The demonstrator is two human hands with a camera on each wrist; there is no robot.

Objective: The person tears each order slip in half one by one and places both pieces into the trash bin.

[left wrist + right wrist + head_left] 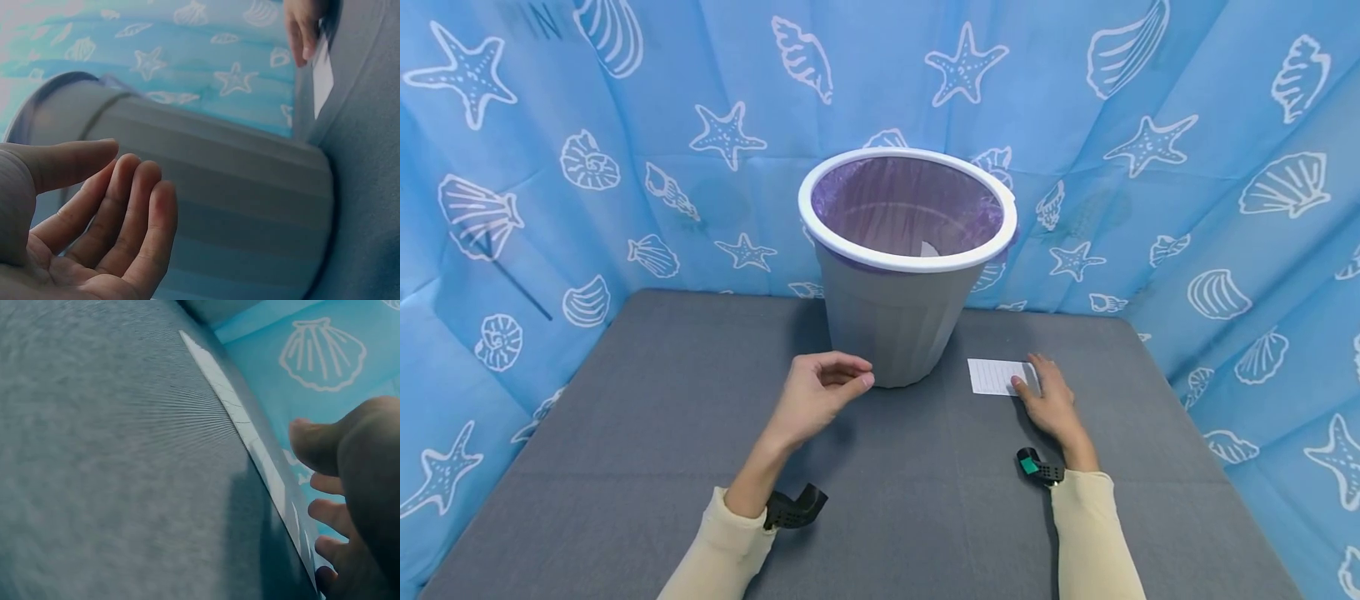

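A flat white paper card (994, 377) with printed lines lies on the grey cloth, right of the bin. Over its right end hovers my right hand (1051, 400), thumb and fingers spread apart. In the right wrist view the card (247, 431) appears edge-on, with the fingertips (328, 515) close by its near end. My left hand (820, 396) is held in front of the bin (898, 321), its fingers loosely bent and the thumb near the index finger. Nothing sits between them in the left wrist view, where the hand (119, 231) overlaps the bin's ribbed side.
The grey bin has a white rim (904, 264) and a purple liner (887, 196), with a small white piece (928, 249) inside. A grey cloth (925, 500) covers the table. Blue curtains (722, 83) with shells and starfish hang behind and at both sides.
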